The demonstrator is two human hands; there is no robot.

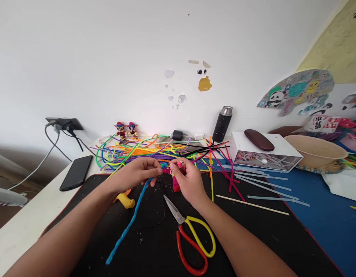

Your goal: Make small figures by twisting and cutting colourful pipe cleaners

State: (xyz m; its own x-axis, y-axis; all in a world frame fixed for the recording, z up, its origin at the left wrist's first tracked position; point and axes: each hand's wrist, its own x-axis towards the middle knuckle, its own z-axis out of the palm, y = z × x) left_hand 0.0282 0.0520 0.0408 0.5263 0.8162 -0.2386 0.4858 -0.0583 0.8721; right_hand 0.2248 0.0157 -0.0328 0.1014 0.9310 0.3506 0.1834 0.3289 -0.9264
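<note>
A long blue pipe cleaner (133, 218) is pinched between the fingers of my left hand (145, 171), its loose end trailing down toward the front of the black mat (117, 234). Close beside it, my right hand (188, 177) is closed round a small pipe-cleaner figure (176, 184) with pink, red and yellow parts. A bit of blue shows at the figure between both hands; whether it is fastened there I cannot tell. Just below my hands lie scissors (180, 219) with one red and one yellow handle. A yellow tool (125, 201) is partly hidden by my left forearm.
Many coloured pipe cleaners (137, 152) lie heaped along the wall. Two small figures (126, 130), a black flask (223, 125) and a white box (238, 146) stand behind. Glue sticks (270, 188) and a wooden stick (253, 204) lie right, a phone (76, 173) left.
</note>
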